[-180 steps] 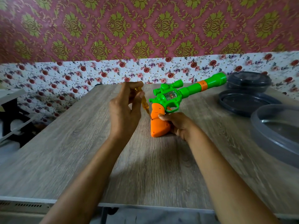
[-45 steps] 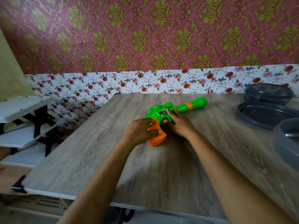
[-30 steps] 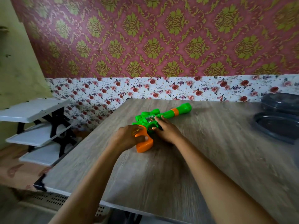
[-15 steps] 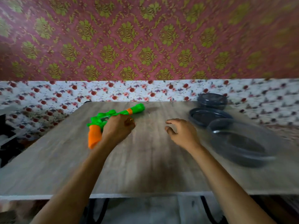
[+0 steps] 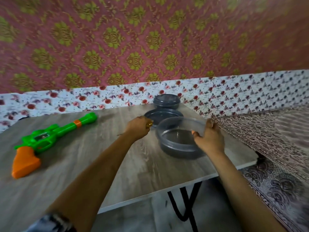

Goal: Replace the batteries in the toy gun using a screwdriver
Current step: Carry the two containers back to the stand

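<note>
The green and orange plastic toy gun (image 5: pixel 50 138) lies at frame left on the wooden counter (image 5: pixel 100 164); three round grey plastic containers (image 5: pixel 175 148) line up centre-right, front to back.

A grey wood-grain desk (image 5: pixel 83 173) carries three grey translucent plastic items along its right side: a round open container (image 5: pixel 179 139) nearest, a flat round lid (image 5: pixel 163 114) just beyond it, and a lidded round tub (image 5: pixel 166 102) at the far edge. A dark patterned bedspread (image 5: pixel 267 139) lies to the right.
</note>
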`<state>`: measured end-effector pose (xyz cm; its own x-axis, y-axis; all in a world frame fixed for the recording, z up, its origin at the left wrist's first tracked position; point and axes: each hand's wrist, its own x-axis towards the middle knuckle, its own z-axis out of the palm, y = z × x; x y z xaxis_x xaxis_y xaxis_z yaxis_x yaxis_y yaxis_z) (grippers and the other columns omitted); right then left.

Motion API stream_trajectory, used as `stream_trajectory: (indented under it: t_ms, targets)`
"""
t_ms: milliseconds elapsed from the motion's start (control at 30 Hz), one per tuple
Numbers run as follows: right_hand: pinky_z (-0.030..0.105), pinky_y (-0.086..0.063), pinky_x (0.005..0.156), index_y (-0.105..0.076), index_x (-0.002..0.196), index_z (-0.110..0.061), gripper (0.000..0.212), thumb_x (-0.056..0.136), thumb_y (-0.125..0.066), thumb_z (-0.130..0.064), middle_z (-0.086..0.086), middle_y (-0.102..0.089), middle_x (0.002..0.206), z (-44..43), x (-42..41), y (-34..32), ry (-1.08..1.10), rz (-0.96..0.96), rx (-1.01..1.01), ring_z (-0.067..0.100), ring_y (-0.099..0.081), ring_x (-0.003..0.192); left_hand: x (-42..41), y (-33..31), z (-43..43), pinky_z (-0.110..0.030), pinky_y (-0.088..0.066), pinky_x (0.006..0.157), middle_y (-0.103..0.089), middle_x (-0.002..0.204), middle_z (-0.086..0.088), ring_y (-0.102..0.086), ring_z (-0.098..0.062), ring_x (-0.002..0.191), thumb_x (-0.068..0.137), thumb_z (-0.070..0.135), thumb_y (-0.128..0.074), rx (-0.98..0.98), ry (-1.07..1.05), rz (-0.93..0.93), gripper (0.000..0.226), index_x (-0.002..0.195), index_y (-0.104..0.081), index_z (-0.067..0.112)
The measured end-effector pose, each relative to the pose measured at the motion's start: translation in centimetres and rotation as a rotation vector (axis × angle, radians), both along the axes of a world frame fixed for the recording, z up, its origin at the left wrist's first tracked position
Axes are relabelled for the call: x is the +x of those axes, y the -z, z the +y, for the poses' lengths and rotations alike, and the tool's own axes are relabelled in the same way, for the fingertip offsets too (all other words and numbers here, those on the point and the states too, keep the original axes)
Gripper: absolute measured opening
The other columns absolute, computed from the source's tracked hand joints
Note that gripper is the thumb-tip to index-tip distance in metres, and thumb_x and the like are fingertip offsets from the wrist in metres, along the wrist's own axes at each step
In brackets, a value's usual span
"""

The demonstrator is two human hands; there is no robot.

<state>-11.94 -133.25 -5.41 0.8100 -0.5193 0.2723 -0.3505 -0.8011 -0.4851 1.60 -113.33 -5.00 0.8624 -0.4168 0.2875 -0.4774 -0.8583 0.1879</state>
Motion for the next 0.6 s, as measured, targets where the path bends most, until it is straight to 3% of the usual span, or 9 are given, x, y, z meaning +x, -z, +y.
stream_trajectory:
  t_ms: [133, 233, 467, 600]
  targets:
    - [0.042, -0.026, 0.112, -0.01, 0.148, -0.004, 0.078, 0.091, -0.051, -0.037, 0.019, -0.016, 0.154, 0.1, 1.0, 0.8, -0.04, -0.04, 0.192, 0.034, -0.021, 0.141, 2.7, 1.1, -2.0, -0.039, -0.048, 0.096, -0.06, 0.125, -0.005, -0.058, -0.025, 0.109, 0.097, 0.031, -0.045, 0.033, 0.056, 0.066, 0.025, 0.118, -0.059, 0.026]
    - [0.04, -0.025, 0.113, -0.009, 0.148, -0.004, 0.078, 0.091, -0.051, -0.036, 0.016, -0.017, 0.155, -0.2, 1.7, 1.1, -0.042, -0.067, 0.239, 0.032, -0.021, 0.142, 4.6, 1.8, -2.2, -0.035, -0.049, 0.091, -0.064, 0.115, -0.005, -0.06, -0.022, 0.099, 0.095, 0.042, -0.045, 0.034, 0.043, 0.108, 0.029, 0.109, -0.063, 0.023]
    - [0.036, -0.018, 0.116, -0.009, 0.149, -0.008, 0.076, 0.092, -0.05, -0.037, 0.01, -0.012, 0.157, 0.6, 2.9, 1.2, -0.078, -0.087, 0.309, 0.026, -0.015, 0.145, 6.0, 1.1, 1.5, -0.03, -0.049, 0.082, -0.066, 0.106, -0.006, -0.062, -0.022, 0.094, 0.092, 0.02, -0.057, -0.031, -0.039, -0.026, 0.017, 0.106, -0.066, 0.017]
    - [0.035, -0.018, 0.115, -0.01, 0.149, -0.009, 0.076, 0.092, -0.051, -0.037, 0.008, -0.011, 0.158, 2.4, 3.6, 1.1, -0.143, -0.09, 0.36, 0.025, -0.015, 0.145, 5.3, -2.1, 5.0, -0.036, -0.053, 0.078, -0.068, 0.1, -0.008, -0.063, -0.023, 0.087, 0.093, 0.023, -0.054, -0.027, -0.042, -0.154, 0.016, 0.106, -0.063, 0.019]
